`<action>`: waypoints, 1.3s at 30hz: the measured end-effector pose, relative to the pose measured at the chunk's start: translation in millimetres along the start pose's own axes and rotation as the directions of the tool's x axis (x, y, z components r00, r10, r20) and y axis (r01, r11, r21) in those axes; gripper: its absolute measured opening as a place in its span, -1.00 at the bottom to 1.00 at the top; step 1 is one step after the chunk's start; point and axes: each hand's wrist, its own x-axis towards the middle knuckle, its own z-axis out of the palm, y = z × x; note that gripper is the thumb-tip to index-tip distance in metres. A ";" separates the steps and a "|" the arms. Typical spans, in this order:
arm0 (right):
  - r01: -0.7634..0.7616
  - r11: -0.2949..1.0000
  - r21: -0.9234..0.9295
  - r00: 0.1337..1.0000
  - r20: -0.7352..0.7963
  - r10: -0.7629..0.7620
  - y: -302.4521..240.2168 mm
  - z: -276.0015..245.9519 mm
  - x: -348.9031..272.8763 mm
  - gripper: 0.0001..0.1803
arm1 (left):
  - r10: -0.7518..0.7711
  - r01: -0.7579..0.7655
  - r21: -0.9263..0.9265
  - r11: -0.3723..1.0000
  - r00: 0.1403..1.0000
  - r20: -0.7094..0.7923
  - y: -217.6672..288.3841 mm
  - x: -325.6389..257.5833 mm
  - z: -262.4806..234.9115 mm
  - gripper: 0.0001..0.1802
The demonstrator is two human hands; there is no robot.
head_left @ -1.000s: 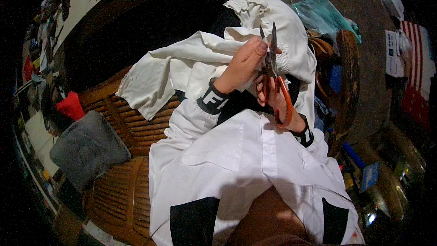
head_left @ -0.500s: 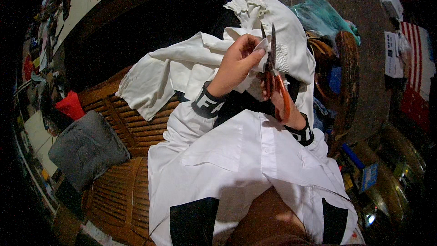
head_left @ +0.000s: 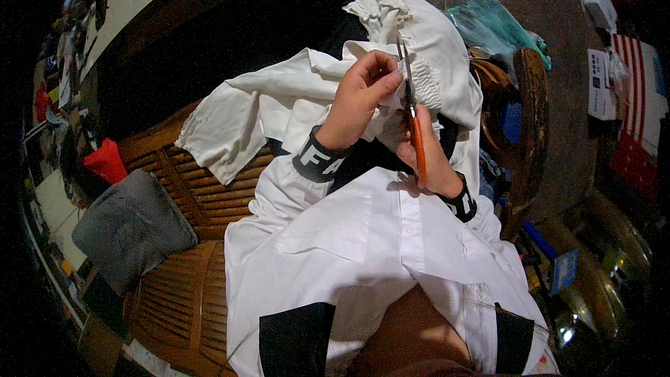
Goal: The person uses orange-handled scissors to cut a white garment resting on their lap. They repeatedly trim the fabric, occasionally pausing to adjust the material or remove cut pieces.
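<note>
A white garment [head_left: 279,108] with a gathered, ruffled section [head_left: 426,42] lies across my lap and a wooden bench. My left hand [head_left: 359,98] pinches a fold of the white cloth near the ruffled part. My right hand [head_left: 426,157] grips orange-handled scissors [head_left: 413,115], their blades pointing up and meeting the cloth right beside my left fingertips. Both wrists wear black cuffs under white sleeves.
A slatted wooden bench [head_left: 188,286] runs to my left, with a grey cushion [head_left: 129,227] and a red object [head_left: 106,160] on it. A teal bag [head_left: 499,24] and a curved wooden chair arm [head_left: 534,119] sit at the right. Cluttered shelves line the far left.
My left hand has shifted its pinch on the cloth closer to the scissor blades. The scissors have turned more upright, edge-on to the camera, and stay at the ruffled section.
</note>
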 end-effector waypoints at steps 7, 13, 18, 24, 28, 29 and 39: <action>0.073 0.988 -0.135 0.996 -0.032 -0.078 -5.2 3.2 3.2 -0.28 | -0.050 0.040 -0.096 0.995 0.993 -0.103 -2.0 0.3 3.8 -0.85; 0.036 0.998 -0.046 0.999 -0.012 -0.037 -3.8 1.7 3.2 -0.32 | 0.022 -0.021 0.022 1.000 0.999 -0.030 -4.7 0.6 3.5 -0.85; -0.141 0.985 0.103 0.976 0.182 0.120 -13.2 -12.5 -2.4 -0.38 | -0.091 0.087 0.073 0.994 0.994 0.054 -1.8 0.5 -7.5 -0.80; -0.268 0.559 0.785 0.915 0.390 -0.108 29.9 -9.5 2.2 -0.51 | -0.161 0.105 0.298 0.949 0.972 0.170 -3.2 2.7 -12.6 -0.72; -0.226 0.590 0.775 0.938 0.336 -0.083 12.2 -4.7 9.4 -0.57 | 0.147 -0.187 0.622 0.760 0.982 0.115 -17.7 2.6 -9.4 -0.56; -0.239 0.613 0.753 0.944 0.327 -0.034 8.2 -3.9 9.2 -0.56 | 0.281 -0.301 0.685 0.664 0.949 0.145 -21.5 2.0 -10.9 -0.53; -0.327 0.639 0.696 0.936 0.331 0.119 -0.8 -1.3 3.3 -0.51 | 0.292 -0.369 0.619 0.694 0.929 0.227 -23.5 7.0 -20.4 -0.51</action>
